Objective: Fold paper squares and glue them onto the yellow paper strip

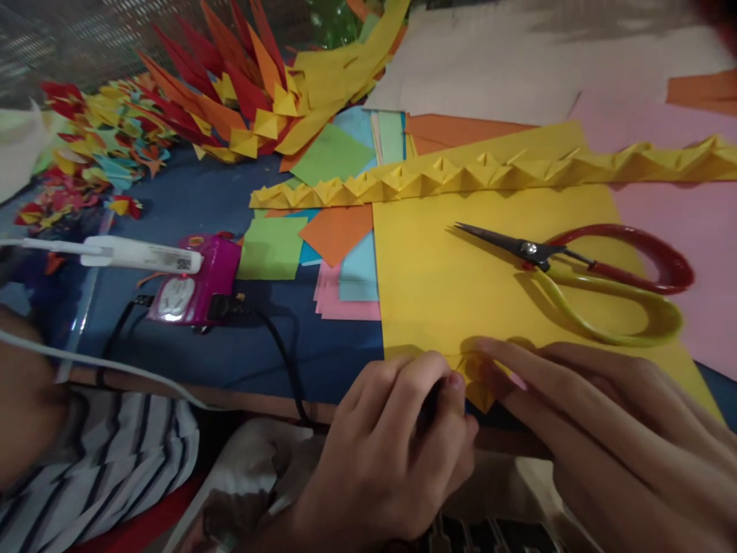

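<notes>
Both hands work at a small folded yellow paper piece (pixel 479 386), which sits between them over the near edge of a large yellow paper sheet (pixel 426 276). The left hand (pixel 397 445) is closed in a tight pinch: its fingers curl inward, the thumb presses toward the bent index finger, and the tips meet the left side of the piece. The right hand (pixel 604 430) grips the opposite side with longer, straighter fingers, barely parted, one tip lying along the top and another lower down; exactly where they press is partly hidden. The piece's pointed lower end shows between the two hands. Just beyond the right hand, scissors (pixel 533 252) with one red and one yellow handle lie on the sheet, blades slightly apart and pointing left. Farther back, a long strip of folded yellow points (pixel 397 182) crosses the sheet. Left of the sheet lie an orange paper square (pixel 339 233) and a green paper square (pixel 270 247).
</notes>
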`<state>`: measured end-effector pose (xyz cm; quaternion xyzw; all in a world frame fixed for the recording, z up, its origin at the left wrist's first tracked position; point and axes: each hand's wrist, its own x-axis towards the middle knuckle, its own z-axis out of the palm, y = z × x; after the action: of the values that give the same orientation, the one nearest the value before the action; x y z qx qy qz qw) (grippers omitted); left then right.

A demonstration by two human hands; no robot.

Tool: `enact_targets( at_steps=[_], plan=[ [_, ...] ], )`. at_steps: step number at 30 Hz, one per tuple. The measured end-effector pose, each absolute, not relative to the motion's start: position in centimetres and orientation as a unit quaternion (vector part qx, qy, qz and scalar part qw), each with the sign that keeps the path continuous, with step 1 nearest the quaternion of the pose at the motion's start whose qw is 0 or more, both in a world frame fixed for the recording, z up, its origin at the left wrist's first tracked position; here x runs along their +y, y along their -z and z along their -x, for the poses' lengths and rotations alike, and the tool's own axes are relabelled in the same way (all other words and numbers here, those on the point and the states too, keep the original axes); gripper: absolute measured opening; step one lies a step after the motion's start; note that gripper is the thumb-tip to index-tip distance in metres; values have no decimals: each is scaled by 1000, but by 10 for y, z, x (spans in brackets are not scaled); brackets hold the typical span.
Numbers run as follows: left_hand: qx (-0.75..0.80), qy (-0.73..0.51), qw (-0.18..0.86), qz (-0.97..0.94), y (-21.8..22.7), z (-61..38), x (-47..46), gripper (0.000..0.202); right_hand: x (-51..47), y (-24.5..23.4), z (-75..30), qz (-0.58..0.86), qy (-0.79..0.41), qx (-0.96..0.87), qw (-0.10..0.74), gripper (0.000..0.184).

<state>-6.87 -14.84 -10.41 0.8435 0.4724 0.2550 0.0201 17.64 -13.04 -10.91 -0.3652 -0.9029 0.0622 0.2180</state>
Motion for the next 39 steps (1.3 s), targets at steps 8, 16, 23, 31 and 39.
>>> enact_targets(
  at_steps=[8,16,23,31,39],
  plan=[
    [503,-339,99,-788,108,75,-149,31,-124,110,-170,367,-86,-897,232,52],
    [490,-279,27,-826,99,62,-149,12,-122,109,-159,377,-84,-883,268,32],
    [517,-295,29,-803,98,60,-149,20,-125,109,-160,381,-42,-886,261,29],
    [539,-307,125,-775,93,56,-144,18,-129,111,-154,417,-94,-848,313,41],
    [503,-456,424,-599,91,36,-160,16,-152,97,-163,487,-171,-749,416,38]
  ],
)
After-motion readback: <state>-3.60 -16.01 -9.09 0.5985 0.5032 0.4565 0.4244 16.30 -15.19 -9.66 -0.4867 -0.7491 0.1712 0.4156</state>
